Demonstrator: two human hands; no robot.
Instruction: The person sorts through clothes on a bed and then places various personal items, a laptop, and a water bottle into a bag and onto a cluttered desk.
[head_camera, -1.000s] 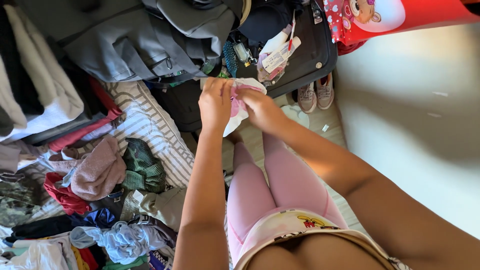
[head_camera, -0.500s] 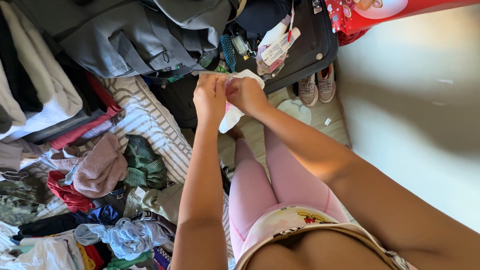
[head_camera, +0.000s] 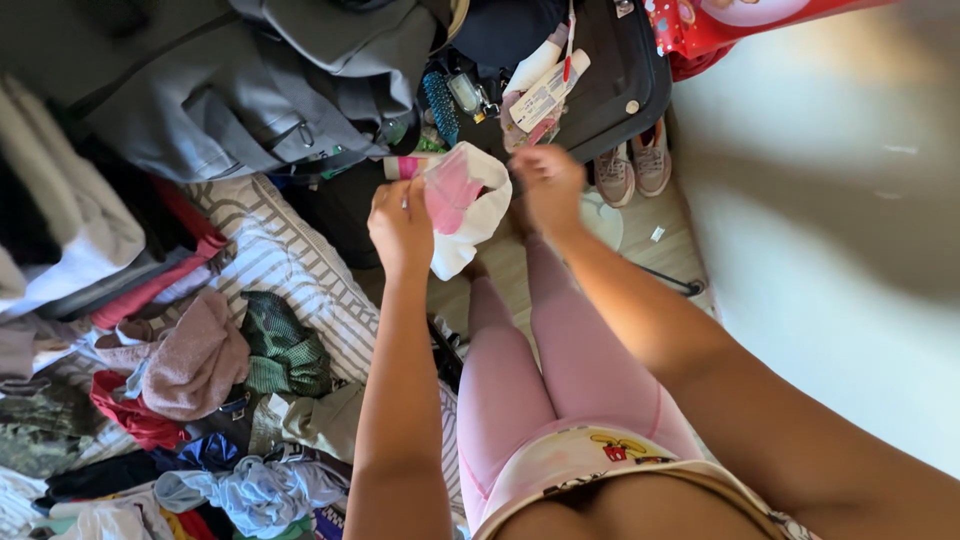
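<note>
My left hand (head_camera: 400, 222) grips one edge of a small white and pink garment (head_camera: 462, 205) held up in front of me. The other side of it is pinched by my right hand (head_camera: 548, 180), so the cloth hangs spread between both hands. I stand in pink leggings (head_camera: 540, 370) beside a bed heaped with clothes.
A striped bed cover (head_camera: 285, 265) carries piles of clothes (head_camera: 200, 360) at the left. A grey jacket (head_camera: 250, 90) lies above them. An open black suitcase (head_camera: 600, 80) with toiletries sits ahead, a pair of pink shoes (head_camera: 632, 165) beside it on the floor. A pale wall (head_camera: 850, 250) runs at the right.
My hands were pressed together on the bunched garment; now they have moved apart and the cloth is spread open between them.
</note>
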